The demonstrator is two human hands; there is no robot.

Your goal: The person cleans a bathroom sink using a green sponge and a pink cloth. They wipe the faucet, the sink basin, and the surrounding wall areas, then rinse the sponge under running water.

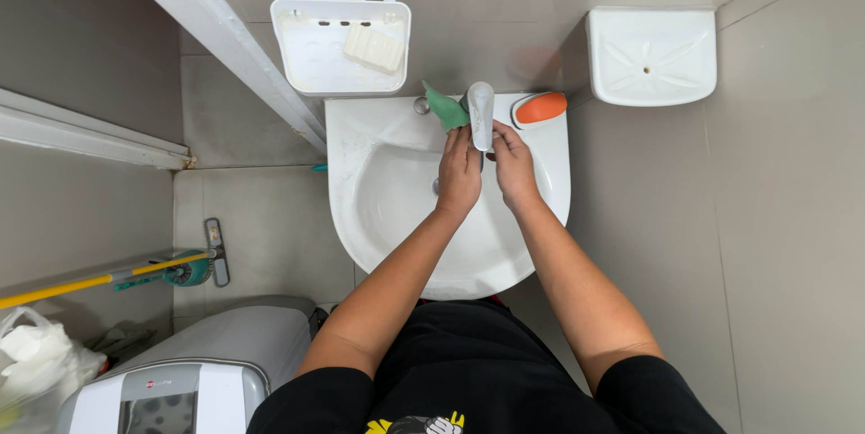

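Left hand (459,174) and right hand (514,166) meet under the tap (481,115) over the sink (378,191) | fingers loosely curled, apparently grasping nothing | tap: rigid, likely slick (grip lever top).

Left hand (459,174) and right hand (514,165) — outstretched, side by side.

Small home bathroom, tiled in plain grey. White ceramic washbasin (387,209) under both hands, chrome tap (480,114) at fingertips. Wall-mounted soap dish (311,55) with pale soap bar (373,48) above left hand (459,173). Empty white corner shelf (651,55) up and right of right hand (514,168). Yellow-handled mop (108,279) on floor far left of hands. White washing machine (180,380) low left, near person's elbow.
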